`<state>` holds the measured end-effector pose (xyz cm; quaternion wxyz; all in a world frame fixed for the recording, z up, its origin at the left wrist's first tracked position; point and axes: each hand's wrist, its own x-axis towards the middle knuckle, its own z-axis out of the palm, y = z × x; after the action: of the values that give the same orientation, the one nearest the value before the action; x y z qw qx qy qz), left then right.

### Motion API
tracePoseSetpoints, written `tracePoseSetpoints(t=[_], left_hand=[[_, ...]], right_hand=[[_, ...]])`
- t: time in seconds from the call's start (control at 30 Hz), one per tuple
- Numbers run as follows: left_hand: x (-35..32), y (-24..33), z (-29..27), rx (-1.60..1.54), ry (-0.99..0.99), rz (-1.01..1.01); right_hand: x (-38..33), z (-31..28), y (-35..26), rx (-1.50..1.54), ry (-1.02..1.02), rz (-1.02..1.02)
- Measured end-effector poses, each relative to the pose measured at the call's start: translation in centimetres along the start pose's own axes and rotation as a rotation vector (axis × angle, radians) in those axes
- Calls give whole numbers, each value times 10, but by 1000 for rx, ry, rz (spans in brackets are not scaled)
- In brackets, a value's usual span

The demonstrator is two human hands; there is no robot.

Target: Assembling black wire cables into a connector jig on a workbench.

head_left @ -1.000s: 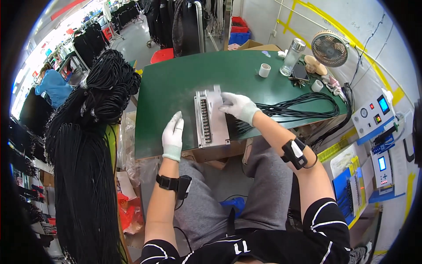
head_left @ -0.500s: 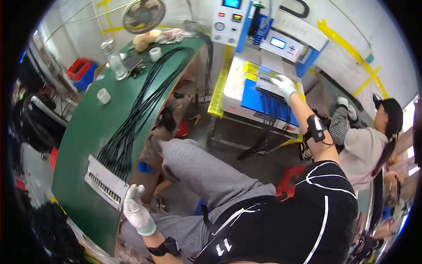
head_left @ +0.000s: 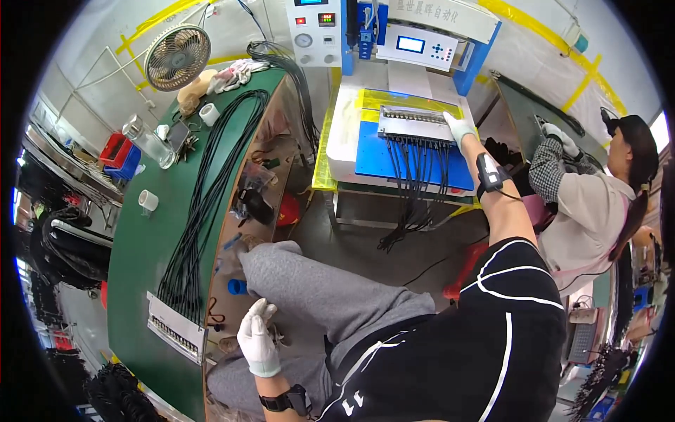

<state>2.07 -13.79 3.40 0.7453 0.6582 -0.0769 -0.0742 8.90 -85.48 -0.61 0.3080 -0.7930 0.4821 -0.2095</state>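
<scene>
My right hand [head_left: 460,129], in a white glove, grips the right end of a silver metal fixture [head_left: 415,125]. The fixture lies on a blue plate [head_left: 373,156] on the machine bed, and black cables [head_left: 415,165] hang from its near side over the bed's edge. My left hand [head_left: 259,342], also gloved, is raised beside the green table, apart from anything. Its fingers are drawn together and nothing shows in them. Nearest to it lies a second metal fixture [head_left: 176,327], on the table, with a long bundle of black cables [head_left: 211,190] running away from it.
The blue and white machine [head_left: 415,53] stands behind the bed. On the green table [head_left: 137,260] are white rolls [head_left: 148,200], a glass bottle [head_left: 158,146] and a fan [head_left: 177,58] behind. A co-worker [head_left: 587,190] sits at the right. A red stool [head_left: 467,271] stands below.
My left hand has moved away from the table fixture, its fingers closing together. The fixture at the machine has turned straighter, and my right hand has shifted to its right end. The view has shifted.
</scene>
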Motion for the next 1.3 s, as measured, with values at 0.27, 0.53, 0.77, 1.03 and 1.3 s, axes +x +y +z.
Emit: tracePoseSetpoints(t=[0.27,0.53,0.77,1.03,1.3], left_hand=[[11,7,5,8,53,-62],[31,20,56,-74,-89,23],[26,30,36,-488,-37,-94],[-33,22,-77,-595,424,25],[-43,16,-126,-598,526,-97]], right_hand=[[1,-7,-6,-277,-25,82],[-42,-19,-53,498,-27,-628],[-316,53,-253,804,-897,-831],[-485,187,-411,439,-1320,-1383],[-672,302,-481,-279,-1155,-1990]])
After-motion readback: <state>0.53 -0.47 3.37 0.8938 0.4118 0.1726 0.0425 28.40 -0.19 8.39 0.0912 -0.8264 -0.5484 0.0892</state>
